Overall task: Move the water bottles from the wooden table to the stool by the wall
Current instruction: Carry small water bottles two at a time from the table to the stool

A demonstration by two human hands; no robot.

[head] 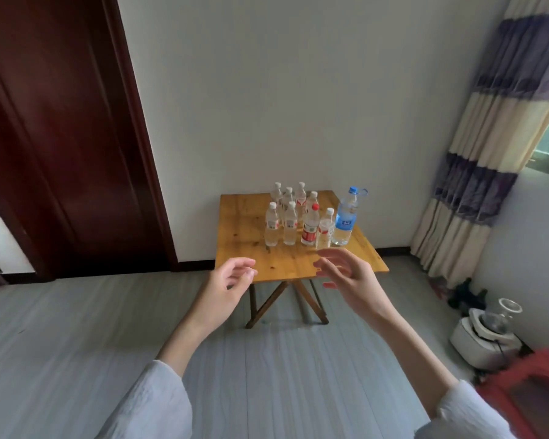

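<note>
Nine water bottles (301, 217) stand upright in a tight cluster on the wooden table (244, 229), which sits against the white wall (267, 90). Seven are small and white-capped; one has a red cap and red label (310, 226); the tallest, a blue-capped bottle (346, 218), stands at the right of the group, nearest the table's right edge.

Both hands are raised in front of the table and hold nothing. The left hand (227, 288) has its fingers loosely curled and empty; the right hand (349, 277) is spread, fingers relaxed, just short of the front row of bottles.

By the look of them, the bottles are full or nearly so, which would make them moderately heavy, with thin plastic walls that give under a squeeze and smooth labels that may slip. The mid-body or the shoulder under the cap seems the safest hold. Packed this closely, one bottle lifted carelessly could topple its neighbours, so the outer ones, such as the blue-capped bottle, look easiest to take first.

Open grey floor (76, 343) lies between the person and the table. A red stool (526, 391) shows at the lower right, beside a white appliance (482, 337) and below a striped curtain (488, 137); a dark wooden door (61, 122) stands left.
</note>
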